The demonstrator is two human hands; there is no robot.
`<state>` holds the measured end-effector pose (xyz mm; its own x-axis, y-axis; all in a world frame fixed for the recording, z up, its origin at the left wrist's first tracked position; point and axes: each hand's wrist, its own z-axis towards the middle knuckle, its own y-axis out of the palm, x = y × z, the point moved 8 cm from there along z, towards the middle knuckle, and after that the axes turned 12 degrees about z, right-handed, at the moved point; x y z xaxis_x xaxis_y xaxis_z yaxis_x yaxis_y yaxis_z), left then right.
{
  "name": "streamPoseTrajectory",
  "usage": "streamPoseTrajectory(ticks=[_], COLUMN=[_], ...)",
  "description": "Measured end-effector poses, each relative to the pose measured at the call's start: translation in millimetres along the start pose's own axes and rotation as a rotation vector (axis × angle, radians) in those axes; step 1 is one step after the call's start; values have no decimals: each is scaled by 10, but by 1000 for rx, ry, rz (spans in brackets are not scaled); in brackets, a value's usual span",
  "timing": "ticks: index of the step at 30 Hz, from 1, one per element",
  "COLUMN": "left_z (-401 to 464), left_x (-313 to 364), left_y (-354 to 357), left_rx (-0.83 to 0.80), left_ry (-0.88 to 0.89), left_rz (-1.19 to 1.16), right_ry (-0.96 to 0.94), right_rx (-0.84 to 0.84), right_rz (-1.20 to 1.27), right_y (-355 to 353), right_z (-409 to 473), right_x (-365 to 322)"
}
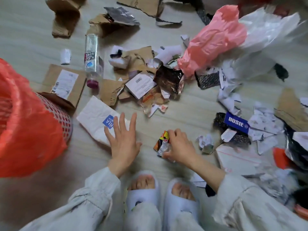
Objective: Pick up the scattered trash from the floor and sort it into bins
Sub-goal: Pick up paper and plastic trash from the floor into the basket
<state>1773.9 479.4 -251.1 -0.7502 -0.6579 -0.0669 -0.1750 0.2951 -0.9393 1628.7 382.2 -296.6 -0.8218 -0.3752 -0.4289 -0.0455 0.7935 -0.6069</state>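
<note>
The scene is a pale wood-grain floor [191, 104] covered with scattered trash, viewed from above by a crouching person in light sleeves and white open-toe slippers [143, 194].

Largest items:
- A red mesh bin [61, 120] stands at the left edge, lined with an orange-red plastic bag [25, 127] that drapes over its rim.
- A white plastic bag [266, 40] and a pink plastic bag [215, 40] lie crumpled together at the upper right, the pink one overlapping the white.
- Torn cardboard pieces [65, 19] lie along the top of the view; a flat cardboard sheet with a shipping label [66, 82] lies just beside the bin.
- A white paper bag with a blue logo [98, 117] lies flat near the centre-left.
- A clear soda bottle with a purple cap [91, 59] lies on its side above the paper bag.
- A central heap of paper, cardboard and foil scraps [150, 77] sits below the pink bag.
- A blue tag reading "BOSIE" [236, 125] rests on dark packaging at the right, among shredded white paper.

Hands:
- The left hand [124, 140] is spread wide, fingers straight, over the lower corner of the white paper bag; contact cannot be confirmed.
- The right hand [180, 145] has its fingers curled around a crumpled orange-and-black snack wrapper [162, 139] and clear plastic scrap, low at the floor in front of the slippers.
</note>
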Motion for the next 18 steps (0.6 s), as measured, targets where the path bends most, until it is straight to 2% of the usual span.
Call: streamPoseTrajectory(ticks=[2,4,11,15,18], left_z=[7,41,4,58,30], left_x=[-149,-237,-159,-195,-247], left_y=[98,197,416,290,39], left_rx=[-24,-72,-170,-172,-130], left_ry=[-28,-31,22,21,1], left_rz=[46,68,154,78,-7], right_ry=[-23,-29,7,69,176], right_rx=[38,89,93,146,192], right_rz=[-119,-128,110,220,391], right_y=[84,82,97,-40,-227], right_z=[42,96,188,161,132], right_x=[-52,-60,42,135,159])
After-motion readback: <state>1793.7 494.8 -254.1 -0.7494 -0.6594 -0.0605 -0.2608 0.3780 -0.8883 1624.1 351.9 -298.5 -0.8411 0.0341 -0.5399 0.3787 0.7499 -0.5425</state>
